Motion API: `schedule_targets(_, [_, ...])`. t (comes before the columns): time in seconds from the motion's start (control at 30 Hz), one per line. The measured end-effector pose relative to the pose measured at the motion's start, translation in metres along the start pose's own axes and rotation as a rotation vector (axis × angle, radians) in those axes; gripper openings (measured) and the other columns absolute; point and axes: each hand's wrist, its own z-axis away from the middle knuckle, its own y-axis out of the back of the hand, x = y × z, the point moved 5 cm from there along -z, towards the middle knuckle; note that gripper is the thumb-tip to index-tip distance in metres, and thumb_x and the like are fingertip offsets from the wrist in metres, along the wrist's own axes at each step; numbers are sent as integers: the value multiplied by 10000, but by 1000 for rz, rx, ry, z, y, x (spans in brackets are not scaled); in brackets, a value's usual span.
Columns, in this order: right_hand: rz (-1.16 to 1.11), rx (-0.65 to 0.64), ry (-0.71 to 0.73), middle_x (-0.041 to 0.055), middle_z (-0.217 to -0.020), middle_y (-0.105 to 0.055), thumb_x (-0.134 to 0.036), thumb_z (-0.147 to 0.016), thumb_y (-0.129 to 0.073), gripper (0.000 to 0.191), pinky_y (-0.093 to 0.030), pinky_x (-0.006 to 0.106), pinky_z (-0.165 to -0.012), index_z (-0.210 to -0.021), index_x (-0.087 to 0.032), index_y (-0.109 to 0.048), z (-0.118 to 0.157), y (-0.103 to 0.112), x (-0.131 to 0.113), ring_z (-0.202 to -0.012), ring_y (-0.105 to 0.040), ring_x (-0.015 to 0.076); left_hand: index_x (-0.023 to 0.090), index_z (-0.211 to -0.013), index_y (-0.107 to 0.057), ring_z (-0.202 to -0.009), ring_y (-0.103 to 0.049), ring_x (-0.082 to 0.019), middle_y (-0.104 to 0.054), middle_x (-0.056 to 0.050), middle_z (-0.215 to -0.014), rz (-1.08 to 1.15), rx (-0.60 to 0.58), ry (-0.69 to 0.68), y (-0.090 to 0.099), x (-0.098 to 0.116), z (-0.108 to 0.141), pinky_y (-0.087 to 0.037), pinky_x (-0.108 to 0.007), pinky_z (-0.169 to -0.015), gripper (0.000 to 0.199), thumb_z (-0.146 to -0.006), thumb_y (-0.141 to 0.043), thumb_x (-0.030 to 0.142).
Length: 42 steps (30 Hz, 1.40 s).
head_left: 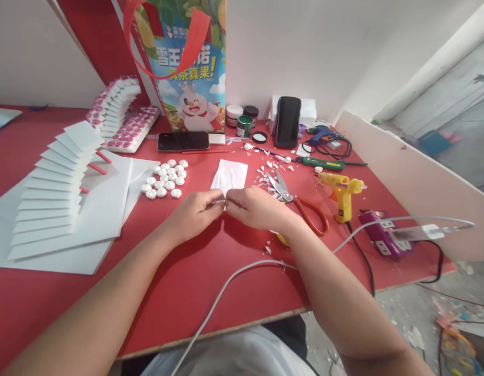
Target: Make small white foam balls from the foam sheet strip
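Both hands meet over the middle of the red table (187, 277), fingertips nearly touching. My left hand (198, 211) is closed, its thumb and fingers pinching a small, thin, pale piece (219, 201) too small to identify. My right hand (251, 206) is closed around the other end of that piece, with its fingertips mostly hidden. Just behind the hands lies a white paper sheet (231, 175). Several small white round pieces (169, 177) sit to the left. Orange-handled scissors (310, 214) lie open to the right, among white scraps (265, 180).
Fanned white boards (49, 193) stand at left. A phone (183, 141), paint jars (244, 125) and a tall bag (195, 68) are behind. A yellow glue gun (342, 193), green tool (323, 163) and purple box (386, 235) lie right. A grey cable (242, 269) crosses the front.
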Motion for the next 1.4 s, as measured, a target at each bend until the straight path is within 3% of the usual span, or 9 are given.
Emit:
schedule_targets(0.13, [-337, 30, -109, -55, -577, -402, -206, -843, -504, 237, -250, 267, -591, -612, -191, -458, -3, 3, 11, -581, -353, 98, 209, -740, -500, -654, -497, -161, -546, -15, -734, -368, 96, -295, 2, 16, 3, -332, -280, -605, 201, -923, -444, 267])
schedule_targets(0.27, [-475, 0, -110, -41, -606, -484, -189, -827, -478, 209, -282, 262, -601, -627, -171, -535, -3, 3, 12, -595, -406, 94, 209, -752, -507, -630, -478, -159, -555, -25, -756, -453, 130, -346, -1, 21, 5, -303, -288, -588, 188, -926, -451, 252])
schedule_targets(0.4, [-270, 105, -51, -49, -587, -423, -215, -876, -488, 243, -248, 266, -597, -636, -179, -488, -1, 6, 8, -581, -358, 92, 204, -746, -525, -543, -451, -138, -529, 5, -633, -85, 126, -79, 2, 10, 3, -306, -268, -533, 220, -912, -513, 347])
schedule_targets(0.57, [1, 132, 94, -25, -637, -466, -205, -932, -444, 231, -212, 282, -597, -706, -184, -485, 1, 5, -3, -579, -345, 102, 166, -686, -590, -332, -354, -81, -646, -87, -620, 633, -110, 365, -8, -8, 1, -148, -248, -372, 462, -924, -374, 498])
schedule_targets(0.67, [111, 99, 135, 11, -706, -543, -231, -967, -415, 236, -215, 287, -604, -766, -176, -527, 1, 3, -7, -604, -378, 118, 173, -636, -564, -284, -278, -59, -631, -97, -547, 778, -178, 478, -13, -12, 2, -49, -232, -340, 390, -897, -460, 444])
schedule_targets(0.83, [229, 48, 139, 30, -738, -572, -210, -972, -410, 229, -205, 296, -602, -775, -174, -521, 0, -2, -9, -614, -355, 129, 180, -623, -523, -301, -269, -52, -576, -56, -500, 820, -144, 515, -13, -15, 3, -76, -191, -313, 285, -858, -537, 341])
schedule_targets(0.97, [153, 46, 154, 4, -700, -517, -191, -979, -410, 242, -214, 292, -608, -745, -184, -472, 1, -1, -8, -615, -353, 118, 179, -637, -491, -355, -317, -62, -545, -40, -517, 757, -146, 482, -10, -13, 4, -154, -176, -326, 269, -876, -518, 299])
schedule_targets(1.2, [-136, 27, 88, -60, -602, -409, -216, -981, -457, 300, -247, 262, -606, -684, -191, -416, 1, 3, -2, -573, -339, 82, 183, -709, -482, -459, -382, -84, -492, 3, -581, 525, -154, 285, -6, -5, 5, -236, -204, -412, 270, -948, -461, 306])
schedule_targets(1.4, [-341, 133, 24, -66, -567, -405, -149, -869, -485, 231, -270, 244, -584, -641, -167, -516, -4, 3, 6, -573, -347, 79, 205, -756, -432, -549, -357, -101, -397, 52, -636, 83, 39, 18, -1, 3, 3, -282, -242, -529, 245, -964, -463, 331])
